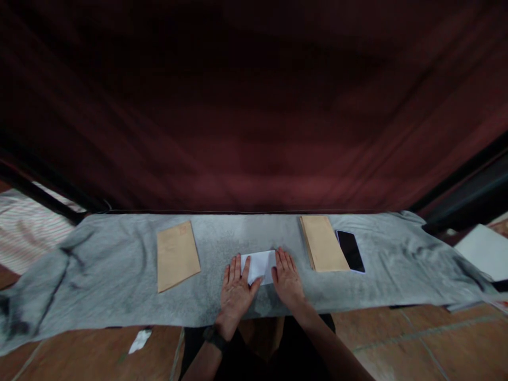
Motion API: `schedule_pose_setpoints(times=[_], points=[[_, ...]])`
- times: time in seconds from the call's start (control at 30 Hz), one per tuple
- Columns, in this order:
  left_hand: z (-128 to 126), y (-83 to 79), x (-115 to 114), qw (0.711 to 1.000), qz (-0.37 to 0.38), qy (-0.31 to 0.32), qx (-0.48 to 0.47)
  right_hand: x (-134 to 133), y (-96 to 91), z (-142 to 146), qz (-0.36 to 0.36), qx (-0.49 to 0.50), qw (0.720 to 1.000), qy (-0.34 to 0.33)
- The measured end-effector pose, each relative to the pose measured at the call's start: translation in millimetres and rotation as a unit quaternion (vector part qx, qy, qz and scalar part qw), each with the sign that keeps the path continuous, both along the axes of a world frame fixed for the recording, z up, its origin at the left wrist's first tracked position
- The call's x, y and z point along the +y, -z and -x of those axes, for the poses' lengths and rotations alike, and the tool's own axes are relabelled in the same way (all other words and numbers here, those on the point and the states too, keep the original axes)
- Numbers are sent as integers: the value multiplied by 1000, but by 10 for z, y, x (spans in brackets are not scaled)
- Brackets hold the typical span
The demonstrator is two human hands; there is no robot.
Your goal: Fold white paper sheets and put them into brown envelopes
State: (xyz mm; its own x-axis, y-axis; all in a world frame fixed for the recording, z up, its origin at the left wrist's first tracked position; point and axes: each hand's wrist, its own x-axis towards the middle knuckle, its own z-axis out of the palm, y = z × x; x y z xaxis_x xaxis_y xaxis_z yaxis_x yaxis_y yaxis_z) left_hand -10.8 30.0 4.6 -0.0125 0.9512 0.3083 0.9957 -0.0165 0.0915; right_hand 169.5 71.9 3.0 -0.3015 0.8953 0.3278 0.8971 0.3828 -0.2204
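Note:
A folded white sheet of paper [262,263] lies on the grey cloth [119,301] in front of me. My left hand [236,291] rests flat on the paper's left edge, fingers stretched out, with a dark watch on the wrist. My right hand [286,278] lies flat on the paper's right edge, fingers together and extended. A single brown envelope [177,255] lies to the left of my hands. To the right lies a stack of brown envelopes [323,243].
A black phone [351,251] lies beside the envelope stack on the right. A dark red curtain [254,116] hangs behind the cloth. White sheets [482,250] sit at the far right. A scrap of white paper [139,341] lies on the tiled floor at lower left.

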Motion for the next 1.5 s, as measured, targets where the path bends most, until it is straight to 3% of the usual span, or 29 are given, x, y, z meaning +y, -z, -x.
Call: schedule_pose_setpoints(times=[0.13,0.2,0.53,0.77,0.9,1.13,1.27,1.5], points=[[26,42,-3,1000,3,8,2,-161,-41,217,-10,11,994,-104],[43,71,-4,1000,3,13,0,-215,-28,268,-14,3,992,-123],[73,68,-19,1000,-17,5,-18,-131,84,12,-11,-33,999,-40],[221,66,-84,999,-19,-4,-29,-135,86,1,-15,-36,999,-34],[94,41,-93,998,-36,-38,-45,-135,93,-1,-23,-36,998,-35],[-306,107,-246,995,-39,82,-29,-130,134,-14,-19,-52,997,-47],[-167,105,-397,994,-28,99,-22,-126,130,-11,-16,-49,998,-44],[89,-36,-530,994,-15,112,-3,-176,-12,5,3,-37,999,-32]])
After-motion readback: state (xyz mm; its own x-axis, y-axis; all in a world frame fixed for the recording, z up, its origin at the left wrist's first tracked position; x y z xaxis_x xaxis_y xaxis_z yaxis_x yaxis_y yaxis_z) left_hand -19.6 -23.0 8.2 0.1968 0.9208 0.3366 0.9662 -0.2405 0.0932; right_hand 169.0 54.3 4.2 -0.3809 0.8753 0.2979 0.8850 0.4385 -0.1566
